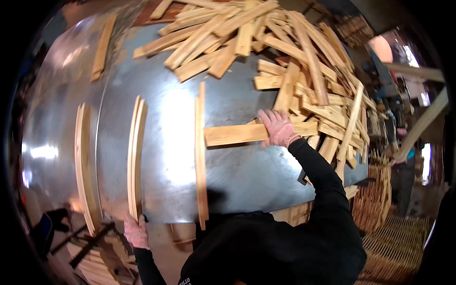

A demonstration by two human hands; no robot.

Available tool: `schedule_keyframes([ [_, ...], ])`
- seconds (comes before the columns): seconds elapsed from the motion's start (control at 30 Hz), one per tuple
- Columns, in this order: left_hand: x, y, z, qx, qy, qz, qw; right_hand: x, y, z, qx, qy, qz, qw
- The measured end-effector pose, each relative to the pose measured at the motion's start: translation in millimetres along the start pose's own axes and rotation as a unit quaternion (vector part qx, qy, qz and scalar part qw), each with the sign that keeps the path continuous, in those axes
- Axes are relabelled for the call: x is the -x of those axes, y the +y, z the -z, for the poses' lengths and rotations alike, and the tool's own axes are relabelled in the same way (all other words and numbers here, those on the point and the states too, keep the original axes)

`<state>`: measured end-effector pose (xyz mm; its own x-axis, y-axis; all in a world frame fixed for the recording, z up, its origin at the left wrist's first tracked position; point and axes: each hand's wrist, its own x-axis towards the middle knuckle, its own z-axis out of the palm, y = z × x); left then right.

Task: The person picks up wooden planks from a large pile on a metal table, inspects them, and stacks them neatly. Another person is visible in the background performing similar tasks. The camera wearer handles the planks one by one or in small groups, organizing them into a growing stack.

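1. Wood plank (235, 135): crosswise on metal table (237, 178), nr ctr, left end just beside a narrow stack (200, 156) of strips.
2. R hand (278, 129): fingers spread over plank, gripping across its width.
3. L hand (136, 232): pinching near end of 2nd stack (134, 161).
4. 3rd stack (86, 161): further L.
5. Big plank pile (308, 57): back & R.

Over there, the right grip (277, 128) clasps 1 plank (232, 135); the left grip (136, 232) touches 1 wooden stack (133, 166) on the surface (247, 183).
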<state>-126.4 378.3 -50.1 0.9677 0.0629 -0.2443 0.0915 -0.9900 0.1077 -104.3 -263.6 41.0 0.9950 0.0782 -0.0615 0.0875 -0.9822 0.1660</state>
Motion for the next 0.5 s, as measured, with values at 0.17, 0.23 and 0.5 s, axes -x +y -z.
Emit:
schedule_keyframes([
  [0.17, 17.4, 132.5, 60.8, 0.087, 0.179, -0.186, 0.962, 56.3, 40.4, -31.7, -0.051, -0.121, -0.036, 0.991],
  [0.23, 43.0, 220.1, 75.1, 0.329, 0.04, -0.198, 0.922, 52.7, 35.2, -1.9, -0.144, -0.149, -0.122, 0.971],
  [0.5, 64.4, 283.5, -11.4, 0.173, -0.041, -0.137, 0.974, -17.3, -70.0, 2.4, -0.495, -0.184, -0.168, 0.832],
])
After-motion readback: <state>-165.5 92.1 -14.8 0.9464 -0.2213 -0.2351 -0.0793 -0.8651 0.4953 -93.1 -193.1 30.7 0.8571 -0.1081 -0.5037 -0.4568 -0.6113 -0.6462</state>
